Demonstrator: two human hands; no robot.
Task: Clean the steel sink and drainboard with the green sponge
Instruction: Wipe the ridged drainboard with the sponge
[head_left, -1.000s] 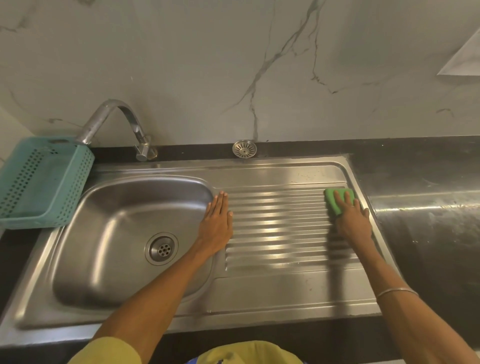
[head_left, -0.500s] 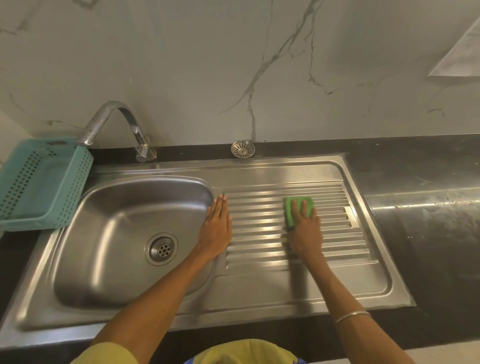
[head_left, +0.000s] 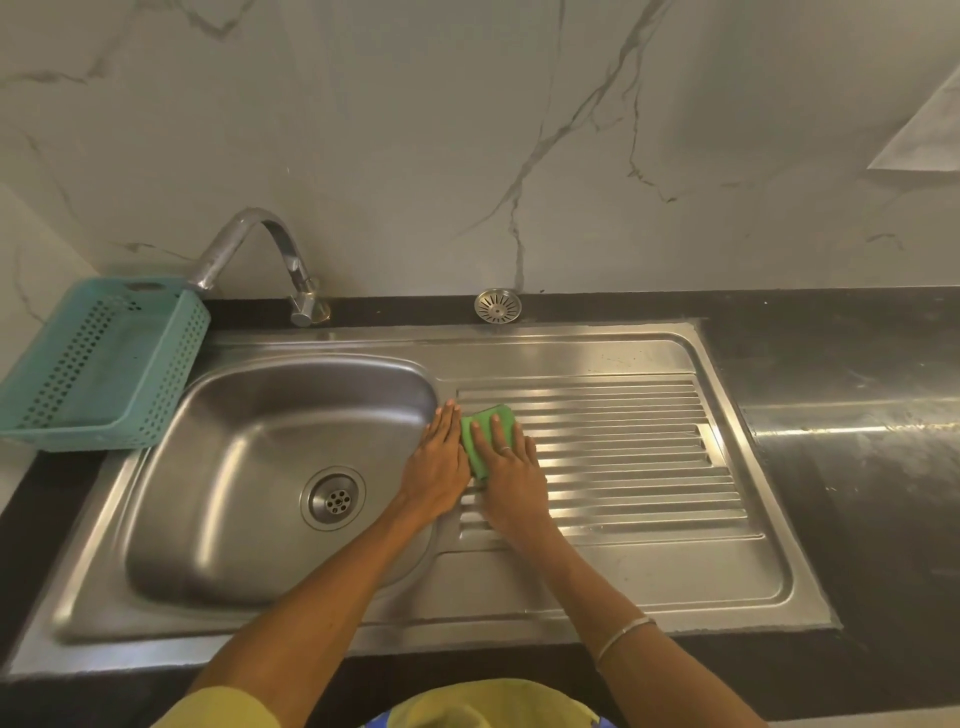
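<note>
A: Status? 
B: Right hand (head_left: 511, 475) flat, pressing green sponge (head_left: 485, 434) at drainboard (head_left: 623, 457) left edge; left hand (head_left: 439, 467) relaxed, bracing beside sink (head_left: 249, 467).
A: Advice? 
B: Follow ribs, firm even pressure.

Right hand (head_left: 511, 467) presses green sponge (head_left: 480, 431) on ribbed drainboard (head_left: 623, 457), touching flat left hand (head_left: 436, 467).

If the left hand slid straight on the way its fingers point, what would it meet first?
Probably nothing soon: the left hand points away along the strip between basin and drainboard, so flat steel, then the wall.
</note>
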